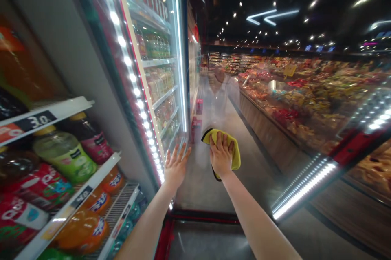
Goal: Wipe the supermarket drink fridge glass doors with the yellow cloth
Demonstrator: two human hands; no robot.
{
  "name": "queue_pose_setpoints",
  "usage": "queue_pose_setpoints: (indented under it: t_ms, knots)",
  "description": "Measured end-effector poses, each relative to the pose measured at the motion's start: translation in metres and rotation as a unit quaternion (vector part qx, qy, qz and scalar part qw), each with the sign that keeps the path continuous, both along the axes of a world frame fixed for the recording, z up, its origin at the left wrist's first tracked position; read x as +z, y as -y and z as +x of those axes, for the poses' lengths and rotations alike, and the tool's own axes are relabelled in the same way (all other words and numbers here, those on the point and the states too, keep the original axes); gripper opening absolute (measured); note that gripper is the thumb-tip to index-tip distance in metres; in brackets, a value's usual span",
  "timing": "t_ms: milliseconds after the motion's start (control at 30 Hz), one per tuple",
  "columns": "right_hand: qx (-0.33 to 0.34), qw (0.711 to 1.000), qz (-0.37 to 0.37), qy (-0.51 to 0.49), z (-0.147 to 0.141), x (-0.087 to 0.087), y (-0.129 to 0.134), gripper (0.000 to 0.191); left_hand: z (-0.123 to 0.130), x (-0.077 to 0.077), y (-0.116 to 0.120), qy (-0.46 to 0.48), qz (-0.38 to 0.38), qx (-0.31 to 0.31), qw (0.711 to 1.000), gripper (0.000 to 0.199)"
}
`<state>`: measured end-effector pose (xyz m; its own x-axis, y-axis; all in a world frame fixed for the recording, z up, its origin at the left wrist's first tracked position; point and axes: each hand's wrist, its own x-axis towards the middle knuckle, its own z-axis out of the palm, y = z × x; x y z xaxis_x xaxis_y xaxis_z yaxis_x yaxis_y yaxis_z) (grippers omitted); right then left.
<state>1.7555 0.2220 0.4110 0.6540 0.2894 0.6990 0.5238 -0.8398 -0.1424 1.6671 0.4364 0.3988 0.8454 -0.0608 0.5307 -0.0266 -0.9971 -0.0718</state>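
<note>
Head cam on my end, both bare arms coming up from the bottom of the frame. Right hand point(221, 155), centre, is pressing a yellow microfibre cloth point(235, 156) to the glass pane point(259, 178). Fingers are slightly spread and bent over the cloth, holding it flat, with a dark edge showing along its lower side. The cloth sits just right of frame centre, under that hand.

Left hand point(176, 166) is just left of the cloth, not touching it. Fingers are open and fanned, palm towards the glass, nothing held. I can't confirm contact with the pane from this angle.

Upper left of centre, a white LED strip point(131, 76) runs diagonally down a cooler door frame towards the left hand. Lower left, white shelves point(45, 117) hold bottles, including one with a green label point(64, 156), and orange bottles point(82, 229) lower down. Black price tag point(36, 121) on the top shelf edge reads 30.

Centre, a pale figure in a white top point(216, 101) shows in the glass, too blurred to say if it's a reflection. Right side, packed store displays point(305, 101) run along the aisle, under ceiling lights point(271, 15) at top right.
</note>
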Motion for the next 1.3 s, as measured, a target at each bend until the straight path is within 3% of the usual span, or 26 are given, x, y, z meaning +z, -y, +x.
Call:
queue_pose_setpoints:
  t_ms: [133,233,367,467,600,700,800,867,967,1067,1167,1300]
  knots:
    - [0.126,0.985,-0.115,-0.016,-0.010,-0.027,0.014,0.049,-0.005,0.004,-0.020,0.006,0.012,0.013,1.000,0.078]
    - [0.097,0.989,-0.114,-0.010,-0.008,-0.024,0.022,0.050,-0.011,0.002,-0.034,0.008,0.007,0.044,0.999,0.080]
    - [0.011,1.000,-0.023,0.018,-0.005,-0.002,-0.035,0.051,-0.017,-0.008,-0.045,-0.001,-0.005,0.066,0.998,0.082]
    - [0.075,0.996,-0.044,0.008,-0.008,-0.013,-0.069,0.052,-0.020,-0.014,-0.052,-0.015,-0.008,0.070,0.997,0.080]
    - [0.212,0.964,-0.153,-0.038,-0.012,-0.047,-0.047,0.055,-0.028,-0.019,-0.067,-0.023,-0.012,0.070,0.997,0.076]
    - [0.202,0.967,-0.148,-0.042,-0.010,-0.046,-0.036,0.055,-0.038,-0.024,-0.080,-0.020,-0.023,0.092,0.995,0.074]
    - [0.143,0.986,-0.083,-0.038,-0.011,-0.030,-0.073,0.056,-0.048,-0.027,-0.087,-0.025,-0.018,0.097,0.995,0.072]
    - [0.140,0.987,-0.063,-0.047,-0.013,-0.027,-0.106,0.056,-0.053,-0.027,-0.089,-0.032,-0.012,0.096,0.995,0.073]
    - [0.236,0.964,-0.108,-0.057,-0.017,-0.041,-0.129,0.058,-0.059,-0.022,-0.092,-0.045,-0.007,0.103,0.994,0.069]
    - [0.311,0.938,-0.146,-0.051,-0.015,-0.054,-0.116,0.060,-0.066,-0.016,-0.099,-0.051,-0.006,0.119,0.992,0.069]
    - [0.325,0.934,-0.143,-0.040,-0.010,-0.036,-0.108,0.056,-0.074,-0.014,-0.105,-0.055,-0.005,0.125,0.991,0.074]
    - [0.293,0.951,-0.097,0.012,-0.004,0.032,-0.146,0.054,-0.085,-0.014,-0.106,-0.061,-0.006,0.142,0.988,0.075]
